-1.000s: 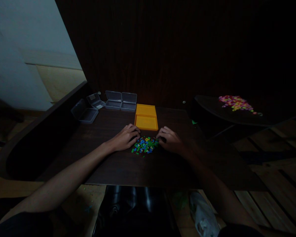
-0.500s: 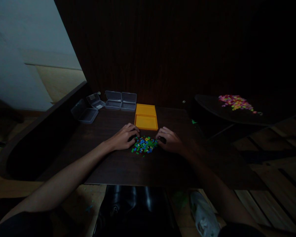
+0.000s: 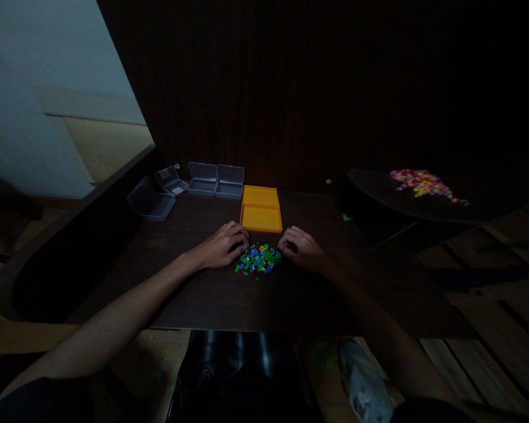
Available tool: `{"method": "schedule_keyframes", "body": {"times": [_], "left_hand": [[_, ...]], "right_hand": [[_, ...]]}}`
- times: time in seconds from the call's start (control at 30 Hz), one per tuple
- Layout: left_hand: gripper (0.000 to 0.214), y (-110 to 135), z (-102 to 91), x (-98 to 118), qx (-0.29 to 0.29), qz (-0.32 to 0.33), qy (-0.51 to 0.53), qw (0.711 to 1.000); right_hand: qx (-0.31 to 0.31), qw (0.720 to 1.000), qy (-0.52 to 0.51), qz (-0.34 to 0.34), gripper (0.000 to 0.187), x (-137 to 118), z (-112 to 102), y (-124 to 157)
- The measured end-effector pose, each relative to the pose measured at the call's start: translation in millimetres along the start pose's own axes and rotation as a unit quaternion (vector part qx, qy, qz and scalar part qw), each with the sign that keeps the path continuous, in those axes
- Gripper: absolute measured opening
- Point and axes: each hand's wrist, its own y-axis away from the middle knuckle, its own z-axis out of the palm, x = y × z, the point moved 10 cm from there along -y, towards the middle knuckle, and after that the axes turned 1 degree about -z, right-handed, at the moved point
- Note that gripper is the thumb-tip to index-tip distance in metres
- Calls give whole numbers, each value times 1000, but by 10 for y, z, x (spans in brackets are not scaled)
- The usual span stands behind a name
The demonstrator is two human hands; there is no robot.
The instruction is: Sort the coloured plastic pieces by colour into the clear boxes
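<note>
A loose pile of small green, blue and yellow building bricks [image 3: 260, 258] lies on the dark wooden desk between my hands. My left hand [image 3: 227, 244] rests at the pile's left edge, its fingers curved and its thumb apart from them. On the pile's right edge my right hand [image 3: 302, 248] is placed the same way, fingers bent, with a gap to the thumb. I see nothing held in either hand. Just beyond the pile sits an opened yellow plastic case [image 3: 261, 217], its lid laid back and nothing visible inside.
Several clear plastic boxes with raised lids, among them a double box [image 3: 216, 187] and a left-hand box [image 3: 156, 207], stand at the back left. Pink and yellow small pieces [image 3: 425, 183] are heaped on a dark surface at right. A green scrap [image 3: 346, 217] lies near the desk's right side.
My left thumb has shifted slightly up toward the fingers. The right hand, the bricks and the yellow case look the same as before.
</note>
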Motion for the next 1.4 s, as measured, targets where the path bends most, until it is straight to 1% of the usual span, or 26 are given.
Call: {"method": "schedule_keyframes", "body": {"times": [0.1,0.23,0.43,0.6,0.77,0.87,1.0,1.13,1.23,1.4], "left_hand": [[22,-6,10,15,-3,5,3,1000],[24,-8,19,25,-2,13,-17,1000],[26,1,6,39,14,29,-65,997],[27,9,-5,39,25,29,-84,996],[27,5,-29,34,20,19,-87,996],[26,2,-58,18,22,12,-84,996],[28,8,-66,-29,24,1,-75,997],[33,12,-43,-92,18,-20,-68,997],[32,13,-34,-117,15,-32,-55,998],[30,15,-21,-133,13,-41,-39,998]], "right_hand": [[8,1000,1,9,13,6,-34,-7],[3,1000,11,19,15,21,-48,-12],[-33,999,24,36,15,69,15,-8],[-63,996,40,58,17,109,76,-5],[-62,993,54,83,18,174,62,1],[-43,995,52,77,16,170,22,1],[-21,998,33,50,10,109,-11,-2],[-26,999,25,34,6,78,23,3],[-36,999,21,26,4,76,57,11],[-25,999,19,19,8,84,43,15]]}}
